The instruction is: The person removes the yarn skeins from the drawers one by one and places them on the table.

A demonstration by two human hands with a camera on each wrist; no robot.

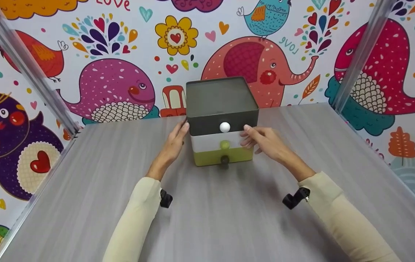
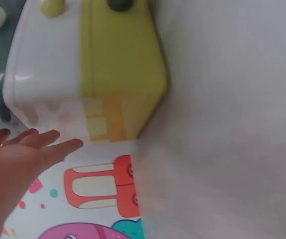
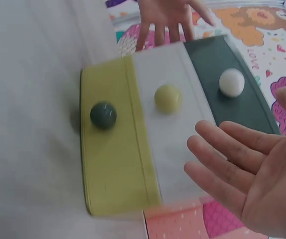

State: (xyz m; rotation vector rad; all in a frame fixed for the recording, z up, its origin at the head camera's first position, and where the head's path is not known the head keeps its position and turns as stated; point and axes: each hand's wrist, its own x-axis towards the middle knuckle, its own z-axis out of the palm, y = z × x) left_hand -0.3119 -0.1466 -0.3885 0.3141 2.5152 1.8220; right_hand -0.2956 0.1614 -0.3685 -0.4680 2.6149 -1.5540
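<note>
A small stack of drawers (image 1: 222,96) stands on the table, with a dark green top tier, a white drawer (image 1: 206,143) in the middle and a yellow-green drawer (image 1: 205,158) at the bottom. Each tier has a round knob: a white knob (image 3: 231,82), a light green knob (image 3: 168,98) and a dark green knob (image 3: 103,115). Along the stack's left side lies my left hand (image 1: 174,142), fingers extended and thumb near the top tier's edge. My right hand (image 1: 265,141) is at the front right corner, its relaxed fingers spread beside the white drawer. Neither hand grips anything.
The grey wood-grain table (image 1: 102,203) spreads around the stack. Close behind rises a wall panel (image 1: 120,40) with cartoon animals, and metal posts (image 1: 356,54) stand at the back corners. A black strap device (image 1: 296,197) hangs at the right wrist.
</note>
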